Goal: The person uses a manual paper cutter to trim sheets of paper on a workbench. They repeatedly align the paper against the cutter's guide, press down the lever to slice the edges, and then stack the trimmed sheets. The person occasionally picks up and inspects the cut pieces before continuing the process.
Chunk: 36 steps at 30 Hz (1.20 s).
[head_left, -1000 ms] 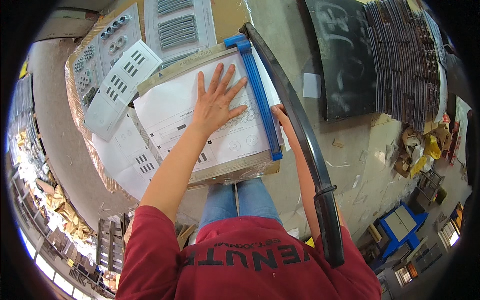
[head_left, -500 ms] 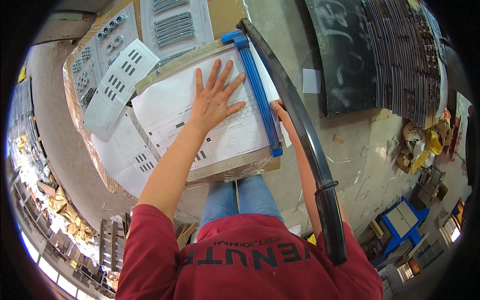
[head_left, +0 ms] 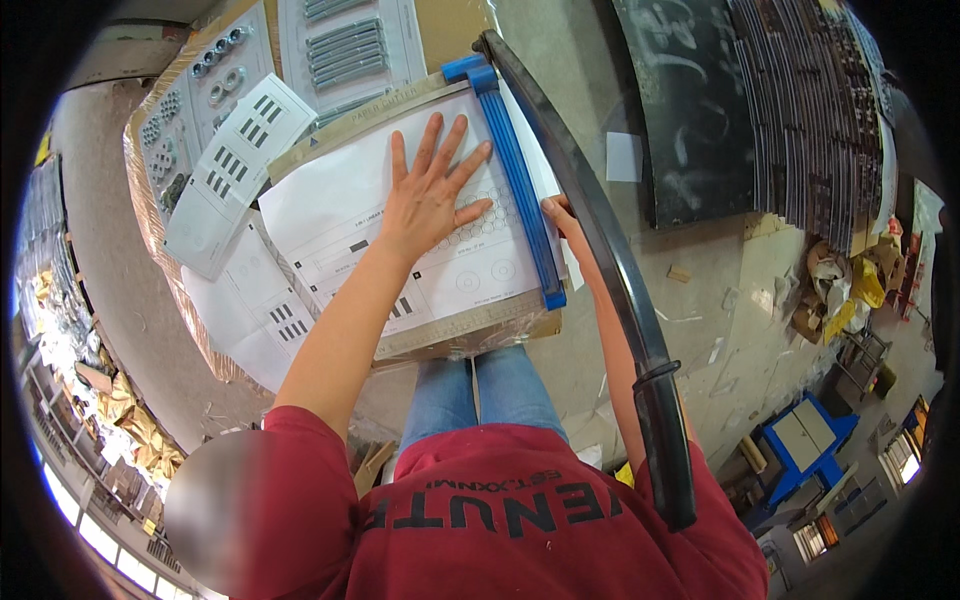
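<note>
The left hand (head_left: pixel 432 200) lies flat with fingers spread on the white printed sheet (head_left: pixel 400 235), keeping it steady on the paper cutter (head_left: pixel 525 200), while the right hand (head_left: pixel 562 215), its fingers mostly hidden, touches the raised blade arm (head_left: pixel 600 250).

Place: we see a workshop.
Evidence: stacked dark metal strips (head_left: pixel 815 110) upper right, bolt packs (head_left: pixel 345 45) top, concrete floor (head_left: pixel 690 290) right.
</note>
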Available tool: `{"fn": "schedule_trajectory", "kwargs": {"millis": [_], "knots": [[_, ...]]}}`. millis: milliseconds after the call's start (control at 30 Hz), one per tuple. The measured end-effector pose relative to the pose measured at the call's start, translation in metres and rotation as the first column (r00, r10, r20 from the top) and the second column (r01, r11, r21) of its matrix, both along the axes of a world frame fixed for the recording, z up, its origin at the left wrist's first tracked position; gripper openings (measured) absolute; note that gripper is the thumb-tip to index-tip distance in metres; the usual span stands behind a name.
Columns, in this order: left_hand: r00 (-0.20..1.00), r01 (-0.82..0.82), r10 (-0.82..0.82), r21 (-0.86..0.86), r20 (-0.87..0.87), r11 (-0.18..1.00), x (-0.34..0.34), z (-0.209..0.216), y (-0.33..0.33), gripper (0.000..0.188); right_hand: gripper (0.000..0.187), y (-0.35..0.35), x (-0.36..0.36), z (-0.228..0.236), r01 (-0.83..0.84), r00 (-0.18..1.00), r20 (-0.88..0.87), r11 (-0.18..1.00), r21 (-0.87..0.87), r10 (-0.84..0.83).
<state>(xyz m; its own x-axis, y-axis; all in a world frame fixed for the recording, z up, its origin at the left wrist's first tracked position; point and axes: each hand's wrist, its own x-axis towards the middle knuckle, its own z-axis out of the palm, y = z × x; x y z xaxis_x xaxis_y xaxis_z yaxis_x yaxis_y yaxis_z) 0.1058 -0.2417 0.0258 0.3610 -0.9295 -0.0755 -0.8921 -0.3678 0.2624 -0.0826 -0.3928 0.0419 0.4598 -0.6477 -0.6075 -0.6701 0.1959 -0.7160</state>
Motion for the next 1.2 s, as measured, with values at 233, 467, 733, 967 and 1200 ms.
{"fn": "schedule_trajectory", "kwargs": {"millis": [233,467,733,967,1200], "knots": [[1.0,0.001,-0.001,0.001,0.002,1.0,-0.001,-0.001,-0.002,0.072,0.017,-0.004,-0.028,0.003,0.001,0.998,0.058,0.973,0.231,-0.015],[1.0,0.002,-0.002,-0.005,0.002,1.0,0.0,-0.003,0.0,0.073,0.014,0.004,-0.073,-0.011,-0.059,0.998,0.01,0.953,0.297,0.059],[0.999,0.036,-0.036,0.004,0.039,0.999,-0.003,-0.002,0.002,0.072,0.015,0.013,-0.086,-0.018,-0.02,1.0,0.006,0.948,0.317,0.019],[0.994,0.062,-0.068,0.065,0.09,0.996,-0.002,0.007,-0.008,0.076,0.02,0.004,-0.081,0.007,-0.028,0.998,0.06,0.94,0.341,0.008],[0.962,0.234,-0.236,0.032,0.139,0.972,0.003,0.012,-0.018,0.077,0.02,0.011,-0.111,-0.071,-0.047,0.997,0.068,0.93,0.364,0.024]]}}
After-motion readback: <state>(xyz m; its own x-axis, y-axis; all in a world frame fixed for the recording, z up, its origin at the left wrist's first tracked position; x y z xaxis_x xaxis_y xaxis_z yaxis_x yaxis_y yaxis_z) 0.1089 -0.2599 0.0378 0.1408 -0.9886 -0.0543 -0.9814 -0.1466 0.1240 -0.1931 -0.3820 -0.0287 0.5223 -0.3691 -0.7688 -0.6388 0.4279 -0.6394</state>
